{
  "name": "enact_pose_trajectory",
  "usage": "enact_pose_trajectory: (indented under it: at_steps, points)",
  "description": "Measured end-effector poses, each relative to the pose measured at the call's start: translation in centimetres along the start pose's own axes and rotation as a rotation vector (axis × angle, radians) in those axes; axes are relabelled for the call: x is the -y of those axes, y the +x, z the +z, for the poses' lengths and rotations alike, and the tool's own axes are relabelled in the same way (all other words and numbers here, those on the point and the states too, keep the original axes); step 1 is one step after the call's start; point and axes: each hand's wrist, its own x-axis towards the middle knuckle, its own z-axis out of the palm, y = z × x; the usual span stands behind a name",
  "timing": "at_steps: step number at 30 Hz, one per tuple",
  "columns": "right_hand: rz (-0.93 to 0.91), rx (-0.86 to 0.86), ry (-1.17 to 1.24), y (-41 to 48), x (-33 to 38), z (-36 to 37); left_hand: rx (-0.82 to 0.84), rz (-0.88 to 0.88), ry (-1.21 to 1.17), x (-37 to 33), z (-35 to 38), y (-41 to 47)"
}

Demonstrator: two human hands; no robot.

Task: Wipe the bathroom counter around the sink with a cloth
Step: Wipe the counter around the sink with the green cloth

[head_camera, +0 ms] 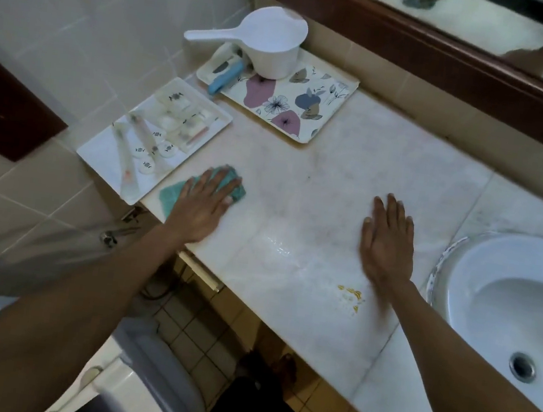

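Left hand (203, 205) flat, pressing cloth (170, 192) on surface (318, 177); right hand (388, 242) flat, empty, sink (499, 298) just right of it.

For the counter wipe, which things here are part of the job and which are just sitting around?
Job: cloth pressed under the left hand; right hand flat on the counter; sink.
Lying about: flowered tray holding a white scoop and blue-handled tool; white tray of toiletries.
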Motion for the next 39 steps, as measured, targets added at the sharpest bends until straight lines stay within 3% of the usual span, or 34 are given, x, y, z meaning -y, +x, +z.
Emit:
enact_pose_trajectory:
  at_steps: [4, 6, 10, 13, 17, 21, 25, 29, 31, 36, 39]
  points:
    - [0.014, -0.011, -0.012, 0.0, 0.2, 0.0, -0.064, -0.165, -0.044, -3.4, 1.0, 0.8]
    - [0.019, -0.005, -0.013, -0.1, 0.5, -0.1, -0.055, -0.15, -0.077, -5.5, 1.9, -0.7]
    - [0.05, 0.037, 0.021, -0.3, 0.8, -0.2, 0.021, 0.126, -0.033, -7.1, 3.5, -6.5]
    - [0.074, 0.062, 0.058, -0.9, 1.0, -0.2, 0.073, 0.297, 0.013, -3.0, 2.6, -7.7]
    - [0.07, 0.042, 0.081, -2.4, 1.2, -0.3, 0.027, 0.066, 0.003, 1.6, 0.4, -4.0]
    - [0.057, 0.047, 0.133, -3.9, 0.9, -0.5, -0.067, -0.192, -0.069, -3.5, 1.6, -2.4]
    - [0.048, 0.068, 0.201, -4.6, 0.6, -1.5, 0.02, 0.085, -0.041, -9.1, 3.7, -5.8]
    - [0.05, 0.088, 0.236, -5.6, 0.3, -2.2, 0.121, 0.443, 0.051, -6.3, 3.5, -7.6]
    - [0.053, 0.087, 0.238, -6.3, 0.0, -2.3, 0.139, 0.51, 0.084, -4.1, 2.5, -5.9]
    - [0.049, 0.075, 0.242, -7.6, -1.0, -2.5, -0.043, 0.022, -0.078, -9.1, 3.0, -1.7]
    - [0.067, 0.096, 0.27, -7.7, -1.3, -2.8, -0.025, 0.047, -0.099, -15.6, 5.0, -2.8]
